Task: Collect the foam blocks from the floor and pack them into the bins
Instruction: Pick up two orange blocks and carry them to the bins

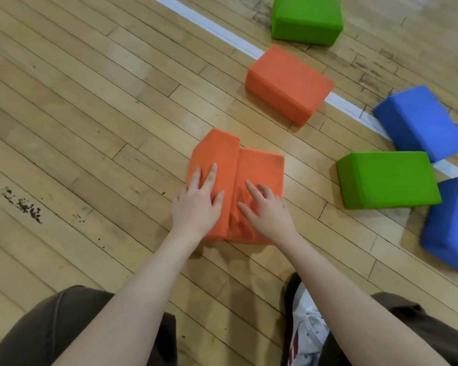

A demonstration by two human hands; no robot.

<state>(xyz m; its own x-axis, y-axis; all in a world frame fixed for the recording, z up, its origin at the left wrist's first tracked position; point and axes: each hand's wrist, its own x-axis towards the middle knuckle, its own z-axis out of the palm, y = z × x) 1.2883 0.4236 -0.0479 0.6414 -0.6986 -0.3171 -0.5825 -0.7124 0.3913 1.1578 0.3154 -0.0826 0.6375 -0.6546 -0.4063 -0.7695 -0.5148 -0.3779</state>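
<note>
Two orange foam blocks lie side by side on the wooden floor right in front of me. My left hand (200, 199) rests flat with spread fingers on the left orange block (217, 151), which stands a little higher. My right hand (265, 207) presses with straight fingers on the right orange block (262, 167). A third orange block (288, 83) lies farther off, across a white floor line. Beyond it sits a green block (306, 19). To the right are another green block (386, 179) and two blue blocks (421, 120) (450, 223). No bin is in view.
A white painted line (222, 30) runs diagonally across the wooden floor. My knees in dark trousers and a white shoe (306, 326) fill the bottom of the view. Dark scuff marks (21, 204) spot the boards at the left.
</note>
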